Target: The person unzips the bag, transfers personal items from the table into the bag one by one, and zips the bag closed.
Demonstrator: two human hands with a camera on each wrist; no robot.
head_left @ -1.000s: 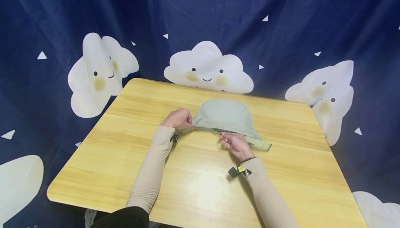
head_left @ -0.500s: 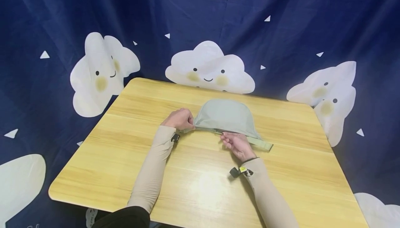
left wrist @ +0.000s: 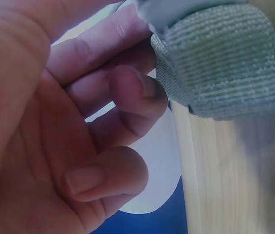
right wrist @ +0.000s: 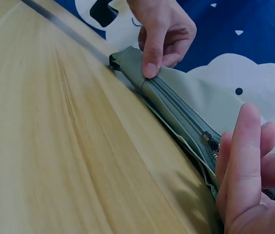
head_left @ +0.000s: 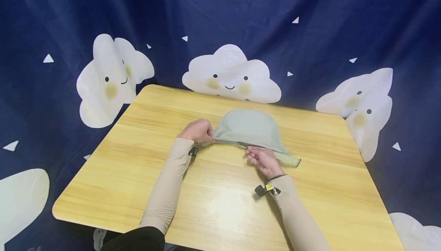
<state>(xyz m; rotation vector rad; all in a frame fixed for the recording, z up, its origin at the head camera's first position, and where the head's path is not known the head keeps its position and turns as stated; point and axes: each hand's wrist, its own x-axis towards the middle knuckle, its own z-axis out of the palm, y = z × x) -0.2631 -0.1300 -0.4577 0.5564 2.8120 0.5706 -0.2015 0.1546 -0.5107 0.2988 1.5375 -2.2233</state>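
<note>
A pale green fabric waist bag point(head_left: 246, 128) lies on the table, its zipper edge toward me. My left hand point(head_left: 198, 131) pinches the bag's left end, thumb pressed down beside the end of the zipper point(right wrist: 176, 105). A woven strap point(left wrist: 225, 63) hangs close by those fingers in the left wrist view. Farther right along the same edge, my right hand point(head_left: 263, 159) pinches the zipper pull with thumb and forefinger, palm turned up. In the right wrist view the metal slider point(right wrist: 209, 140) shows just ahead of these fingers, which hide most of the pull.
The wooden table point(head_left: 138, 189) has rounded corners. A short strap end point(head_left: 289, 159) sticks out past the bag's right side. Behind the table hangs a dark blue curtain point(head_left: 213, 10) printed with clouds and triangles. Small cameras sit on both wrists.
My right hand has shifted slightly to the right along the zipper, with the slider. My left hand keeps its hold on the bag's end, and the bag lies nearly as before.
</note>
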